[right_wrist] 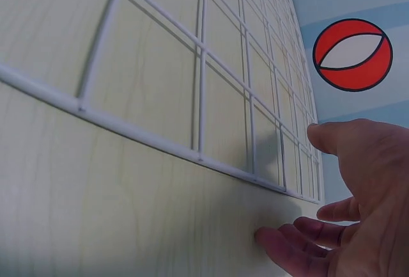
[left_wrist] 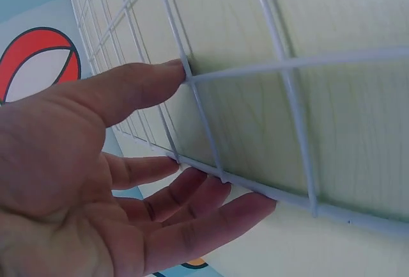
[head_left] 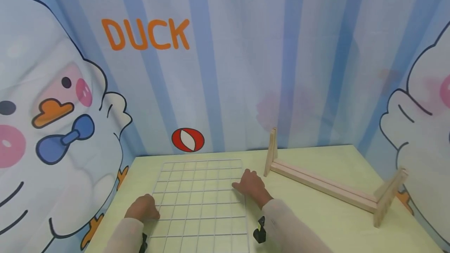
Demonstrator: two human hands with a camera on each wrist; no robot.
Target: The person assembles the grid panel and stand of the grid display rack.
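A white wire grid panel (head_left: 201, 205) lies flat on the pale wood-grain table. My left hand (head_left: 143, 207) is at its left edge. In the left wrist view, the thumb of the left hand (left_wrist: 96, 181) touches an inner wire crossing while the fingertips meet the outer edge wire, pinching the panel's border. Across from it, my right hand (head_left: 251, 186) hovers by the panel's right edge. The right wrist view shows that hand (right_wrist: 364, 194) with fingers loosely bent and thumb apart, nothing held between them.
To the right stands a wooden stand (head_left: 323, 184) with a long crossbar and two upright end pieces. A curtain with duck prints (head_left: 246, 69) hangs behind the table (head_left: 299, 221) and at both sides.
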